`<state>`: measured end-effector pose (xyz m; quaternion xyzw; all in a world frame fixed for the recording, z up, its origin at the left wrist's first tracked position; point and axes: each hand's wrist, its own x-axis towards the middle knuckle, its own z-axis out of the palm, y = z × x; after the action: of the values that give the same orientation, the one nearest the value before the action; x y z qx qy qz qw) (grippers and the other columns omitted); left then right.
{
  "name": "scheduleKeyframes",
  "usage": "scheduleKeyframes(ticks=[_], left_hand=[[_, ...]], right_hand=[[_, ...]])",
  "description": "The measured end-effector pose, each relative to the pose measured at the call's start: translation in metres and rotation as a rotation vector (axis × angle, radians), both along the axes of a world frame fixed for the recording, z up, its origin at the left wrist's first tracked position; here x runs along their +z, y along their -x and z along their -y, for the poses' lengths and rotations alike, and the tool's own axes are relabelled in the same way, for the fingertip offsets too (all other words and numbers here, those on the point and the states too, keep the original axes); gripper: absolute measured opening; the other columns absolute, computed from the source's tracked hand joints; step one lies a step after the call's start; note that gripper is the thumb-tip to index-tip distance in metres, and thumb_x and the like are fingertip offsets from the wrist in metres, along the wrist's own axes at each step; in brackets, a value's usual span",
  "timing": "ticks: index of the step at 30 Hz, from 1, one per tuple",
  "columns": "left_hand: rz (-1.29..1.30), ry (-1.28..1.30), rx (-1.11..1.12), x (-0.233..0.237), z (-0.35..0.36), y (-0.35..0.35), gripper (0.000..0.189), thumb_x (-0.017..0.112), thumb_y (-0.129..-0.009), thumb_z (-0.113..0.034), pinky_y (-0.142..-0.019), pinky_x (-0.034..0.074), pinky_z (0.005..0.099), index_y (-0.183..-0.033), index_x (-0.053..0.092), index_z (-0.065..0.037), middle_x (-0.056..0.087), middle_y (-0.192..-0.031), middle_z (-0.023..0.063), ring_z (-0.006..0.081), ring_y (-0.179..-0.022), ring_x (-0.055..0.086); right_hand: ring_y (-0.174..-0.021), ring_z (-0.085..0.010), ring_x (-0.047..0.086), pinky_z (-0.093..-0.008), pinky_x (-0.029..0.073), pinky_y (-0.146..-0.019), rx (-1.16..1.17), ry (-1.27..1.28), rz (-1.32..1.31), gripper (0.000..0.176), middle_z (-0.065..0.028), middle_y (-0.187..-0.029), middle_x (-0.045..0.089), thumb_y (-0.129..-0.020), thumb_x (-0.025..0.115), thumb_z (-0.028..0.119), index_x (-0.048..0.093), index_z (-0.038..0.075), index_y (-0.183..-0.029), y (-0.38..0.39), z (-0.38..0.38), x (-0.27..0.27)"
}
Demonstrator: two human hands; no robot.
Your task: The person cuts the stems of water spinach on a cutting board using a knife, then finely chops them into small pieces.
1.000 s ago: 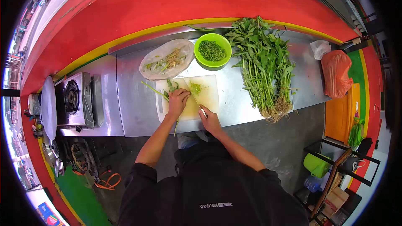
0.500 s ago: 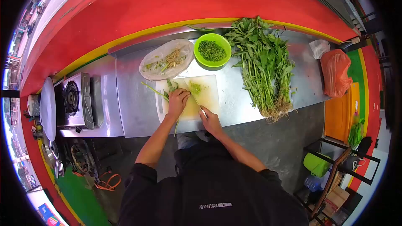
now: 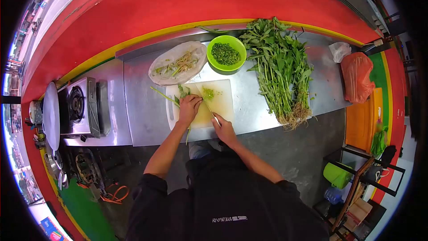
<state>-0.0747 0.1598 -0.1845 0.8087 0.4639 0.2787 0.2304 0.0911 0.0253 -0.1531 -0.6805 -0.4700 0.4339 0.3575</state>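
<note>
On a white cutting board (image 3: 225, 102), my left hand (image 3: 190, 108) is closed over green stems (image 3: 184, 91), with ends poking out at its upper left and below. My right hand (image 3: 224, 129) grips a knife (image 3: 209, 107), its blade angled up and left beside my left fingertips. Finely chopped greens (image 3: 208, 93) lie on the board just right of the blade. Behind the board stand a green bowl (image 3: 241, 58) of chopped greens and a plastic bag (image 3: 159, 74) holding root ends and scraps. A large bunch of leafy stems (image 3: 281, 67) with roots lies to the right.
A gas stove (image 3: 82, 107) sits at the left of the steel counter (image 3: 249, 120). An orange plastic bag (image 3: 356, 78) and a small clear bag (image 3: 340, 51) rest at the right end. The red wall (image 3: 187, 0) runs along the back.
</note>
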Motion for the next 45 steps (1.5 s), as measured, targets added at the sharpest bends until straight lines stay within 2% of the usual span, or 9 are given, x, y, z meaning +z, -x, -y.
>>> scheduleKeyframes(ticks=[2, 8, 14, 27, 34, 36, 37, 39, 45], left_hand=[[-0.003, -0.014, -0.012, 0.001, 0.002, 0.001, 0.010, 0.075, -0.089, -0.014, -0.085, 0.041, 0.0393, -0.098, 0.078, -0.010, 0.072, -0.098, 0.0027, 0.0243, -0.094, 0.065], [-0.001, -0.003, 0.011, 0.001, 0.002, 0.001, 0.011, 0.075, -0.089, -0.014, -0.085, 0.041, 0.0404, -0.099, 0.078, -0.010, 0.072, -0.097, 0.0030, 0.0248, -0.093, 0.065], [0.031, -0.016, 0.004, -0.003, 0.002, 0.001, 0.011, 0.075, -0.089, -0.015, -0.084, 0.040, 0.0408, -0.098, 0.078, -0.010, 0.072, -0.097, 0.0035, 0.0249, -0.093, 0.065], [0.010, 0.022, 0.013, -0.004, 0.001, 0.002, 0.010, 0.073, -0.090, -0.014, -0.085, 0.040, 0.0417, -0.098, 0.078, -0.010, 0.072, -0.100, 0.0034, 0.0258, -0.094, 0.065], [0.022, -0.016, 0.000, -0.002, 0.004, 0.003, 0.012, 0.073, -0.090, -0.013, -0.084, 0.040, 0.0412, -0.100, 0.078, -0.010, 0.072, -0.100, 0.0040, 0.0252, -0.094, 0.065], [0.012, -0.011, -0.001, -0.001, 0.003, 0.003, 0.012, 0.073, -0.090, -0.013, -0.084, 0.039, 0.0411, -0.100, 0.078, -0.010, 0.071, -0.099, 0.0040, 0.0251, -0.094, 0.065], [0.002, -0.003, -0.001, -0.001, 0.003, 0.003, 0.012, 0.073, -0.090, -0.013, -0.083, 0.039, 0.0410, -0.100, 0.078, -0.010, 0.071, -0.098, 0.0039, 0.0250, -0.094, 0.065], [0.006, 0.001, -0.002, -0.001, 0.002, 0.002, 0.012, 0.074, -0.090, -0.013, -0.084, 0.039, 0.0409, -0.100, 0.078, -0.010, 0.071, -0.098, 0.0040, 0.0249, -0.094, 0.065], [0.012, -0.002, -0.011, 0.000, 0.001, 0.002, 0.011, 0.073, -0.090, -0.013, -0.083, 0.041, 0.0403, -0.099, 0.078, -0.009, 0.071, -0.096, 0.0040, 0.0251, -0.093, 0.065]], right_hand=[[-0.110, -0.0432, 0.069, -0.0426, 0.056, -0.092, 0.012, -0.069, 0.078, 0.038, -0.0295, -0.113, 0.070, -0.103, 0.062, 0.025, 0.064, -0.002, -0.130, 0.001, -0.005, -0.007], [-0.110, -0.0429, 0.069, -0.0434, 0.055, -0.093, 0.000, -0.041, 0.003, 0.038, -0.0296, -0.115, 0.070, -0.103, 0.062, 0.024, 0.064, -0.001, -0.131, 0.002, -0.001, 0.000], [-0.110, -0.0420, 0.070, -0.0434, 0.055, -0.093, 0.010, 0.038, 0.053, 0.039, -0.0299, -0.114, 0.070, -0.103, 0.062, 0.025, 0.064, -0.001, -0.132, 0.000, 0.001, -0.003], [-0.105, -0.0409, 0.072, -0.0424, 0.056, -0.088, 0.000, -0.056, 0.071, 0.037, -0.0305, -0.109, 0.071, -0.102, 0.063, 0.023, 0.064, -0.001, -0.131, 0.003, 0.004, -0.004], [-0.103, -0.0417, 0.072, -0.0429, 0.057, -0.087, 0.001, 0.023, 0.022, 0.037, -0.0304, -0.108, 0.071, -0.102, 0.063, 0.023, 0.065, -0.001, -0.130, 0.003, -0.002, -0.006], [-0.102, -0.0482, 0.068, -0.0494, 0.056, -0.087, -0.011, -0.074, 0.070, 0.039, -0.0317, -0.107, 0.070, -0.102, 0.062, 0.028, 0.064, 0.002, -0.131, 0.005, 0.000, -0.006], [-0.102, -0.0482, 0.068, -0.0494, 0.056, -0.087, -0.012, -0.074, 0.070, 0.039, -0.0317, -0.107, 0.070, -0.102, 0.062, 0.028, 0.064, 0.002, -0.131, 0.005, 0.001, -0.007], [-0.104, -0.0406, 0.072, -0.0425, 0.057, -0.087, -0.009, -0.063, 0.071, 0.039, -0.0300, -0.110, 0.071, -0.102, 0.062, 0.025, 0.064, -0.002, -0.131, 0.004, 0.003, -0.006], [-0.108, -0.0428, 0.070, -0.0417, 0.056, -0.089, -0.001, -0.033, 0.080, 0.039, -0.0295, -0.112, 0.070, -0.103, 0.062, 0.025, 0.063, -0.003, -0.131, 0.002, 0.002, -0.010]])
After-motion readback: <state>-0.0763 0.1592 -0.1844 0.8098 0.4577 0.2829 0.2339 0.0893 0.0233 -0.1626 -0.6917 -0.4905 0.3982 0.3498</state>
